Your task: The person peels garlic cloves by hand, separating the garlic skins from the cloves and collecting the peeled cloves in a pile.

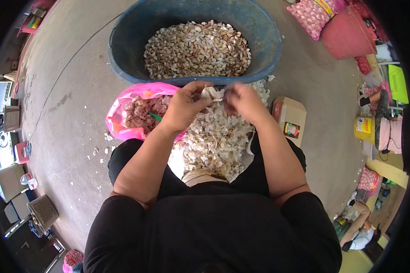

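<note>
My left hand (185, 108) is closed in a pinch on a pale garlic bulb (211, 94) with loose papery skin. Right beside it, my right hand (245, 103) is curled, its dark fingertips blurred at the bulb's right side; I cannot tell what they grip. Beneath both hands, a heap of garlic skins (214, 145) spreads between my legs. To the left, an open pink plastic bag (118, 109) holds purplish garlic bulbs (139, 111), with a green strip among them. Just ahead stands a large blue tub (123, 57) of loose garlic cloves (196, 50).
A cardboard box (287, 109) lies on the floor to my right. Farther right are a red tub (348, 34), a filled pink mesh bag (310, 16), a yellow bucket (364, 127) and other people. A thin cable (66, 84) crosses the floor at left, near crates.
</note>
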Action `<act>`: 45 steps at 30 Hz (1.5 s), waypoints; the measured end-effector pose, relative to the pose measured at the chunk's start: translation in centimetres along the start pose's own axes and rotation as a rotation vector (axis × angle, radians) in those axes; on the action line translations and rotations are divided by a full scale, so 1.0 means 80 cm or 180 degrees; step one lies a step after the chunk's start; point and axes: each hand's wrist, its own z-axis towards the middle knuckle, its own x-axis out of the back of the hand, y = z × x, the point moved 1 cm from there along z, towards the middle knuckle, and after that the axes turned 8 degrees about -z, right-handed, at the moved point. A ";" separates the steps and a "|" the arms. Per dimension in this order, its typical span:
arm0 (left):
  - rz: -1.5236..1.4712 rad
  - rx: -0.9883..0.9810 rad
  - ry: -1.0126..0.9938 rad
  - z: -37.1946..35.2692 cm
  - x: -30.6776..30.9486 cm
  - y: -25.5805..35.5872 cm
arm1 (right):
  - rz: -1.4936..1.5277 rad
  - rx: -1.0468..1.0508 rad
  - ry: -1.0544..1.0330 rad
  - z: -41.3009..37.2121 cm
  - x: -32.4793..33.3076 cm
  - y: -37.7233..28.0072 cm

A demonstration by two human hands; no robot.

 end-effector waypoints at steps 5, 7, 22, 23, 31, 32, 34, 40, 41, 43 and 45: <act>0.0251 0.0120 0.0214 -0.005 -0.003 0.001 | 0.0288 0.1476 0.1271 0.005 -0.005 0.004; 0.0381 0.0047 0.0163 -0.006 -0.006 0.003 | -0.0479 0.1753 0.1180 -0.008 -0.026 -0.002; -0.0515 -0.0092 -0.0159 0.000 -0.004 0.002 | -0.0477 0.1856 0.1013 -0.027 -0.047 -0.011; -0.0524 -0.0125 -0.0172 0.001 -0.005 0.002 | -0.0439 0.1885 0.0962 -0.027 -0.046 -0.012; -0.0891 -0.0335 -0.0011 -0.007 -0.018 -0.011 | -0.0164 0.1935 0.0775 -0.035 -0.043 -0.009; -0.0849 -0.0334 0.0024 -0.007 -0.019 -0.012 | -0.0164 0.1947 0.0777 -0.034 -0.044 -0.008; -0.0824 -0.0277 0.0148 -0.008 -0.021 -0.010 | -0.0259 0.2111 0.1050 -0.027 -0.047 -0.002; -0.1158 0.0000 0.0205 -0.002 -0.009 -0.004 | 0.0878 0.1149 0.0338 -0.031 -0.036 -0.018; -0.1218 0.0057 0.0094 -0.001 -0.004 -0.006 | 0.1318 0.1036 0.0097 -0.028 -0.031 -0.018; -0.1265 0.0127 0.0055 0.000 -0.001 -0.008 | 0.2000 0.0856 -0.0289 -0.022 -0.024 -0.012; -0.1388 0.0227 0.0173 -0.001 -0.006 -0.001 | 0.2019 0.0854 -0.0419 -0.022 -0.021 -0.010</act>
